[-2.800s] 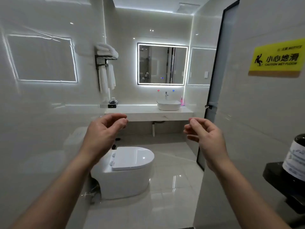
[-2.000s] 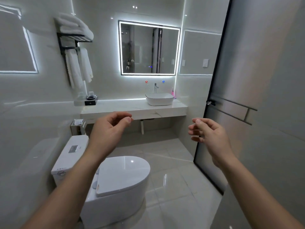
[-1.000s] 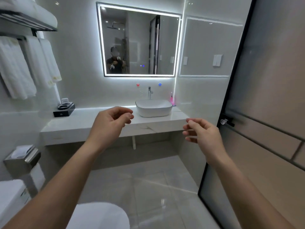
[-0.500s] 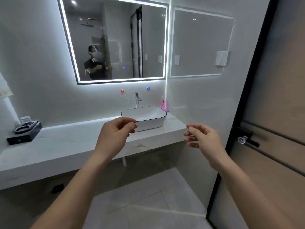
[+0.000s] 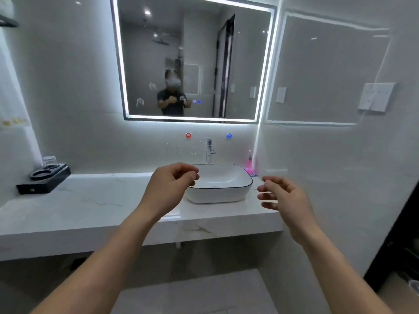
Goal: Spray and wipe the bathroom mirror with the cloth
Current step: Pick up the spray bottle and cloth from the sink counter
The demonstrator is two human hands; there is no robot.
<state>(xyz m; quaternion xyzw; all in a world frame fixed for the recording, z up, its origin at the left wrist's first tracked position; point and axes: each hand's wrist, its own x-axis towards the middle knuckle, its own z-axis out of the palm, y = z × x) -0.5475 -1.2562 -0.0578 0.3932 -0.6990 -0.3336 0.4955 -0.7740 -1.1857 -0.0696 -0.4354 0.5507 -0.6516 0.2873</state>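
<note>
Reaching forward, near to far:

- Left hand (image 5: 169,189): bare, fingers loosely curled, holding nothing, raised over the table (image 5: 90,207) edge, in front of the basin (image 5: 221,184).
- Right hand (image 5: 285,198): bare, fingers half spread, holding nothing, near the right wall.
- Table: pale stone; black tray (image 5: 43,180) with a glass at far left.
- Basin: white, dark-rimmed, tap (image 5: 209,150) behind it.
- Pink bottle (image 5: 249,165): in the back right corner, just beside the basin; probably the sprayer. A scrap of blue at its foot may be the cloth; too small to tell.
- Mirror (image 5: 195,60): on the wall above the tap, lit rim, a few smudges low on the left.

Step in hand, as judged: fetch the supplies. Done well, the right hand goes round the basin to the bottle, taking it by the neck, upright, while the left collects the cloth.
</note>
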